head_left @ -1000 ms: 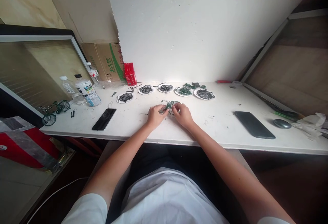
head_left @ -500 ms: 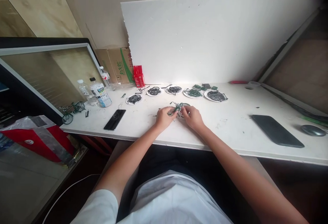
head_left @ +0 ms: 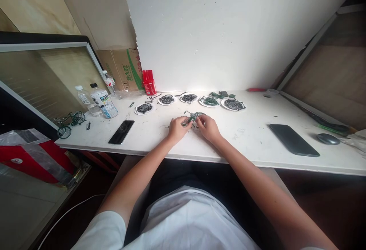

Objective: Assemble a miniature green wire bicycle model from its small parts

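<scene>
Between my hands, just above the white table [head_left: 243, 135], is a small green model bicycle [head_left: 193, 116], partly covered by my fingers. My left hand [head_left: 178, 127] is closed on its left side. The fingers of my right hand [head_left: 209, 127] pinch its right side; whether they also hold a smaller part is too small to tell. Some tiny dark pieces lie on the table around my fingertips. Beyond my hands, white plates carry small parts: black ones on the left plate [head_left: 138, 112], green ones on another plate [head_left: 201, 104].
A second green model bicycle [head_left: 68, 123] stands at the table's left end, near several bottles [head_left: 104, 101]. A phone [head_left: 121, 132] lies left of my arms. On the right are a dark flat slab [head_left: 294, 140] and a mouse [head_left: 328, 138]. A white board [head_left: 228, 40] rises behind.
The whole view has shifted a little, so everything sits slightly further left. Both hands keep their hold on the model bicycle, with only slight finger movement.
</scene>
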Tool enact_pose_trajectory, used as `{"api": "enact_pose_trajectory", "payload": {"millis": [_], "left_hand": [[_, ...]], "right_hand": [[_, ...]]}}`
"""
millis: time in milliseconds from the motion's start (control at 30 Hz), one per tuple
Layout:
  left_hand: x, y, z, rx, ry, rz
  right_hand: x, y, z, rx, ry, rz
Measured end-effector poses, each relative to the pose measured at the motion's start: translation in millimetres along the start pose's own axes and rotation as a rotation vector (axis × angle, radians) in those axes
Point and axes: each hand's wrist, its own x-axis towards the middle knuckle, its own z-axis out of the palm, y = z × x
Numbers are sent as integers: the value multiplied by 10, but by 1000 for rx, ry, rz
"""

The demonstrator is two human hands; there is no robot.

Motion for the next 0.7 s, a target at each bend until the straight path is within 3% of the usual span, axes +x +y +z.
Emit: {"api": "enact_pose_trajectory", "payload": {"millis": [700], "left_hand": [[-6, -30, 37, -6, 24, 1]], "right_hand": [[-11, 2, 1, 9, -7, 70]]}}
